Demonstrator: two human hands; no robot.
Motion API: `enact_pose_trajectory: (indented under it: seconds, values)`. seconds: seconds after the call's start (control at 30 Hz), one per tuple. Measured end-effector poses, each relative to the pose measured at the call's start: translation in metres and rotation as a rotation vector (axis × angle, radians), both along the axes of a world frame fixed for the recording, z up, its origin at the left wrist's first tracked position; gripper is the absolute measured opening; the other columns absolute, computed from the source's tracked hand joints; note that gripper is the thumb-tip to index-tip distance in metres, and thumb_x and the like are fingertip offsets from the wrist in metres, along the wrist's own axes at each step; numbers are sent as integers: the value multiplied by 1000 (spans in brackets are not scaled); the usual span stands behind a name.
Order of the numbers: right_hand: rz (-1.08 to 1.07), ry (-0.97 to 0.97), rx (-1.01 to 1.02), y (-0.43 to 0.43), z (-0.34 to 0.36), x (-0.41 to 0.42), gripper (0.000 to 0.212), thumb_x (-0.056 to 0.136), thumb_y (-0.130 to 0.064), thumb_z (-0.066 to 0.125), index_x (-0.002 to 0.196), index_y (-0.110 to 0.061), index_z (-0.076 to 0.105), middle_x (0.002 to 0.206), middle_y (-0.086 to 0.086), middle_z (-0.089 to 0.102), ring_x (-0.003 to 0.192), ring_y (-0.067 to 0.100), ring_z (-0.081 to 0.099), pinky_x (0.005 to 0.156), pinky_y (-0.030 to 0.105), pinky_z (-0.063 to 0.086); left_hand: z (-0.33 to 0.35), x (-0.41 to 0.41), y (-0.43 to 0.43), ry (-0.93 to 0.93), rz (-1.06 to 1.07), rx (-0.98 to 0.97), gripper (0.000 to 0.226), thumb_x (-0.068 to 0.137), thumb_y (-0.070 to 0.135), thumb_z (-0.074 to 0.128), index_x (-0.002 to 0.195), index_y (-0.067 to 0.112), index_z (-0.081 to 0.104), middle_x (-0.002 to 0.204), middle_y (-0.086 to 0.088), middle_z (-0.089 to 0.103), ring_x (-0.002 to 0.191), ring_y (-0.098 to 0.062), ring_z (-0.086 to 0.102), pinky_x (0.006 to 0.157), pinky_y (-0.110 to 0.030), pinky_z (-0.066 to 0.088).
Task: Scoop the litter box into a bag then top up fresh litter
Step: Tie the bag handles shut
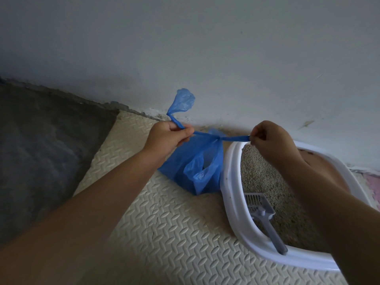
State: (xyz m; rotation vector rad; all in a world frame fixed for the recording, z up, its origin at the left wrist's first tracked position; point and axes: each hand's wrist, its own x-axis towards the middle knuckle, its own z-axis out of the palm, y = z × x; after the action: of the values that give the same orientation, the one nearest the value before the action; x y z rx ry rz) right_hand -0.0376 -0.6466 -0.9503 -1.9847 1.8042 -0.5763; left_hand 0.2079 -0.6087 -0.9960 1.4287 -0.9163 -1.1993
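Observation:
A blue plastic bag (197, 169) sits on the cream foam mat beside the white litter box (230, 194). Its two handles are stretched taut sideways, crossing in a knot above the bag. My left hand (166, 138) grips the left handle, whose loose end sticks up past my fist. My right hand (271, 140) pinches the tip of the right handle, above the box's far rim. Beige litter (261, 177) fills the box. A grey slotted scoop (261, 210) lies inside it, handle resting against the near rim.
A cream foam mat (174, 233) with a raised tread pattern covers the floor under the bag and box. Bare dark concrete floor (41, 151) lies to the left. A pale wall (205, 58) rises directly behind everything.

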Motion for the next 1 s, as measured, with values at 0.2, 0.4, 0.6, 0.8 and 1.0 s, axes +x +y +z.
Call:
enact_pose_trajectory:
  seconds: [0.2, 0.4, 0.6, 0.8, 1.0]
  values:
    - [-10, -41, -38, 2, 4, -3, 9, 85, -7, 59, 82, -16, 59, 77, 4, 65, 62, 15, 53, 53, 25, 37, -13, 1, -1, -434, 245, -198, 106, 75, 25, 80, 152, 11, 8, 135, -12, 43, 118, -20, 51, 97, -28, 42]
    - [31, -68, -49, 5, 6, -1, 12, 85, -6, 60, 86, -17, 61, 78, -5, 63, 64, 2, 53, 52, 9, 34, -14, -3, -11, -1224, -243, -558, 60, 92, 39, 57, 142, 9, 42, 136, -10, 53, 135, -28, 35, 110, -42, 28]
    - [35, -72, -16, 6, 5, 1, 21, 90, -7, 55, 97, -22, 68, 79, -7, 63, 50, 2, 46, 48, 14, 33, -17, -14, -16, -1309, -380, -373, 46, 95, 39, 51, 134, 17, 43, 109, -3, 65, 100, -25, 60, 87, -37, 42]
    - [-10, -135, -35, 3, 7, -5, 17, 90, -8, 56, 96, -21, 67, 79, -2, 69, 68, 6, 61, 58, 18, 44, -14, -5, -9, -1044, -369, -339, 24, 98, 38, 44, 110, 18, 51, 76, 3, 56, 69, -19, 54, 60, -33, 38]
    - [-23, -182, -36, 0, 4, -6, 19, 91, -4, 54, 94, -16, 67, 80, -4, 67, 72, 5, 63, 64, 14, 44, -4, 12, -4, -963, -383, -365, 17, 97, 31, 49, 82, 23, 51, 66, 6, 52, 63, -13, 50, 56, -30, 33]
